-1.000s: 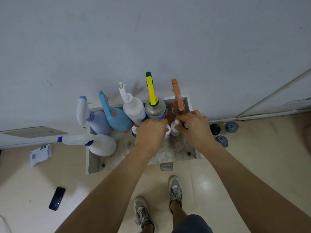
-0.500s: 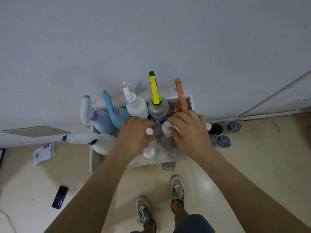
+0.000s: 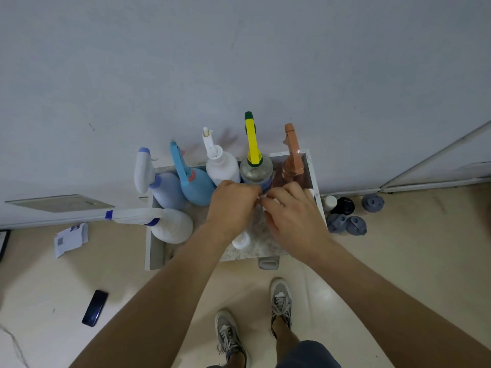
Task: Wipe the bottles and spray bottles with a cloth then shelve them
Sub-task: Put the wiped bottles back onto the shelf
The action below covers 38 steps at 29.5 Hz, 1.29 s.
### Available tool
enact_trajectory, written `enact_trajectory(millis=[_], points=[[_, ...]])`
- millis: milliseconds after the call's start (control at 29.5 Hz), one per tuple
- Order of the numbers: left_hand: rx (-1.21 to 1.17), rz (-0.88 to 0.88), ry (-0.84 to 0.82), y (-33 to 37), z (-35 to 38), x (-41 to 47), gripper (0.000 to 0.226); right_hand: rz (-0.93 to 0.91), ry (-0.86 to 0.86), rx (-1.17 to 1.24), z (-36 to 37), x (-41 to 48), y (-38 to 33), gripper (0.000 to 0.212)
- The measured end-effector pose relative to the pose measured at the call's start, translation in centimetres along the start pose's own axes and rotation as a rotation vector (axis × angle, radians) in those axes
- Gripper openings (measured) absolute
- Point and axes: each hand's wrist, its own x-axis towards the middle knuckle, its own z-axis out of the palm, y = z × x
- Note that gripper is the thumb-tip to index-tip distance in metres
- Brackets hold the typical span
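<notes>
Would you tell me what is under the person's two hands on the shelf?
Under the left hand and right hand, small white pieces peek out; a white bottle stands below. What they grip is covered.

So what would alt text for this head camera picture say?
Two bare hands, left hand and right hand, meet over a small white object on a shelf crowded with upright spray bottles; a phone lies on the floor.

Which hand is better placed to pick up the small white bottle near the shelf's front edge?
Left, probably. The small white bottle stands just beside the left hand's wrist, while the right hand is further to the right and its fingers seem busy with something white.
</notes>
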Motion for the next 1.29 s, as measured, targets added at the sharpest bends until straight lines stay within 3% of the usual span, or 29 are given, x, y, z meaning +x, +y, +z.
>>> enact_trajectory(millis=[203,339,440,508,644,949,1050,1288], points=[[-0.156,-0.023,-0.049,-0.2,0.2,0.1,0.006,0.043,-0.127,0.111,1.3,-1.1,-1.0,0.035],[-0.357,0.009,-0.03,-1.4,-0.9,-1.1,0.041,0.099,-0.244,0.176,1.3,-1.0,-2.6,0.05],[-0.392,-0.06,0.01,-3.0,-1.5,-2.7,0.043,0.085,-0.337,0.17,1.6,-1.0,-3.5,0.064],[-0.354,-0.098,0.052,-3.9,-1.0,-3.7,0.039,0.061,-0.38,0.158,2.1,-1.1,-3.7,0.059],[-0.315,-0.112,-0.053,-4.4,0.3,-3.9,0.025,-0.008,-0.399,0.161,3.3,-0.7,-3.9,0.033],[-0.202,-0.228,-0.009,-6.2,0.4,-4.3,0.008,0.002,-0.323,0.081,1.7,4.1,-4.5,0.018],[-0.199,-0.258,0.007,-6.4,0.2,-4.4,0.009,0.004,-0.369,0.024,1.9,6.1,-4.5,0.01],[-0.31,-0.188,-0.006,-6.2,0.7,-3.4,0.016,0.031,-0.51,-0.101,3.1,7.7,-3.9,0.021]])
